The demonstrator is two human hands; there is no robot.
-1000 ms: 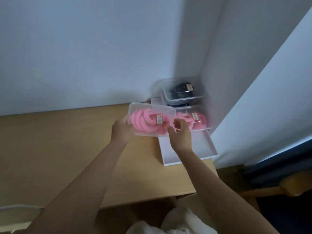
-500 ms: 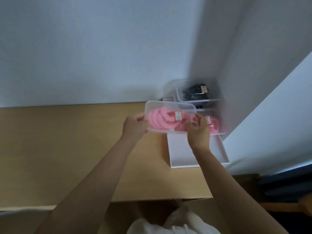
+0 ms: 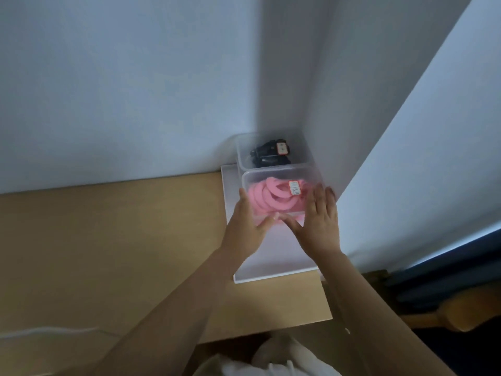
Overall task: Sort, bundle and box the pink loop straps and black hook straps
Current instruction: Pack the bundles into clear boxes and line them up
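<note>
Pink straps (image 3: 271,199) lie coiled in a clear box (image 3: 282,175) on a white tray (image 3: 271,264), just in front of boxed black straps (image 3: 268,156). My left hand (image 3: 246,226) and right hand (image 3: 320,226) press the box, fingers straight and spread. The tray sits on a wooden desk (image 3: 108,240), in a corner of pale walls (image 3: 135,90).

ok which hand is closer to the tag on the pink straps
Right. The right hand lies flat on the clear box just right of the tag; the left hand is at the box's left side, farther off.
</note>
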